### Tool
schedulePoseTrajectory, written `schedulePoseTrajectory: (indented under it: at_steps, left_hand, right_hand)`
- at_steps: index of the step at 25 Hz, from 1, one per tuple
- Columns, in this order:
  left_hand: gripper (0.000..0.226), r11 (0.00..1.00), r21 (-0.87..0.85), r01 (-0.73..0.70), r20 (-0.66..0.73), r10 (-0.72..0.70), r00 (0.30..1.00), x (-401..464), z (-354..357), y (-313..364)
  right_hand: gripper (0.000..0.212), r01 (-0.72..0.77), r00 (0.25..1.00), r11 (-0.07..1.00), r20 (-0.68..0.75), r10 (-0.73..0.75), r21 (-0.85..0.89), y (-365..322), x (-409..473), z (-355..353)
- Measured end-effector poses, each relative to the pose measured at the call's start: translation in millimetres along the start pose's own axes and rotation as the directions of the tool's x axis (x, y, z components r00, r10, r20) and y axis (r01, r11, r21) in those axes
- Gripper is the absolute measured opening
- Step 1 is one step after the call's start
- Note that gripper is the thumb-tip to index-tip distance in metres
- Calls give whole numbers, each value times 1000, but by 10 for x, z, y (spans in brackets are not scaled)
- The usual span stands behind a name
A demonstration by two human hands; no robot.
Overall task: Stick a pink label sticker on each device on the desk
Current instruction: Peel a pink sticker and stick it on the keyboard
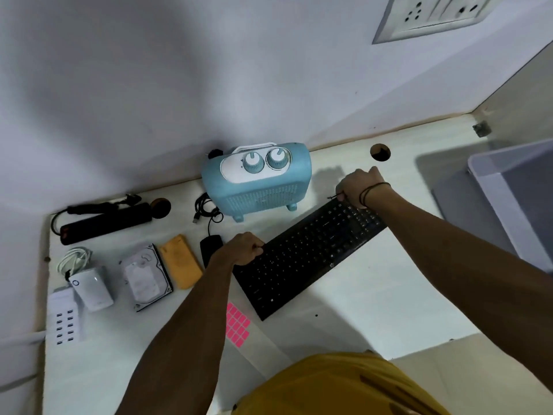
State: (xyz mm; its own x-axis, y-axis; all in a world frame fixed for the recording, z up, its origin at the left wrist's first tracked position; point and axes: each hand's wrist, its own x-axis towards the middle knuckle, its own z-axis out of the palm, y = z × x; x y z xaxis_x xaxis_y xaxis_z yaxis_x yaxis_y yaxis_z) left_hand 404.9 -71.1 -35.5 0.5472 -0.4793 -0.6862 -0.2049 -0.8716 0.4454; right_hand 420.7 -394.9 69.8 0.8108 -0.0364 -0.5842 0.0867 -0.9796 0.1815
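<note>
A black keyboard lies slanted across the middle of the white desk. My left hand grips its near-left edge and my right hand grips its far-right end. A sheet of pink label stickers lies on the desk just in front of the keyboard, partly under my left forearm. Behind the keyboard stands a blue fan heater with two knobs. Left of my hand sit a black mouse, an orange phone, a hard drive, a white adapter, a white multi-port charger and a black power strip.
A grey plastic bin stands at the right edge of the desk. Two round cable holes are cut near the wall. A coiled black cable lies by the heater and a white cable by the adapter. A wall socket is above.
</note>
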Motion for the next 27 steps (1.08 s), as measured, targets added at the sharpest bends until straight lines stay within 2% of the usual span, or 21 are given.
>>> schedulePoseTrajectory:
  at_steps: [4,7,9,12,15,18,22,25,27]
  left_hand:
    - [31,999,22,-48,82,46,996,184,-79,24]
    - [31,997,35,-67,89,63,994,275,-73,66]
    - [28,998,24,-53,36,52,998,284,-54,93]
    - [19,999,-26,-26,-102,23,995,249,-24,127]
    - [10,1000,-19,22,-200,-25,980,215,75,117]
    - [14,993,-34,115,-261,-120,958,131,160,131]
    - [29,991,-45,128,-356,-136,925,-91,291,175]
    - [26,985,-143,94,-452,-150,879,-440,458,213]
    - [23,970,-216,115,-477,-207,854,-750,671,181]
  right_hand:
    - [32,16,989,987,-144,-39,-158,-4,297,27]
    - [37,84,964,991,-243,-107,-105,2,473,175]
    - [43,117,957,992,-273,-98,54,-61,510,302]
    - [53,89,971,971,-235,-35,223,-221,396,535]
    - [60,56,984,956,-177,-4,288,-391,168,835]
    - [56,84,986,929,-162,-27,361,-570,-61,1047]
    - [45,156,975,869,-212,-61,469,-941,-351,1084]
    - [41,260,949,842,-287,-132,472,-1344,-591,1013]
    - [39,344,924,816,-319,-209,463,-1657,-760,1012]
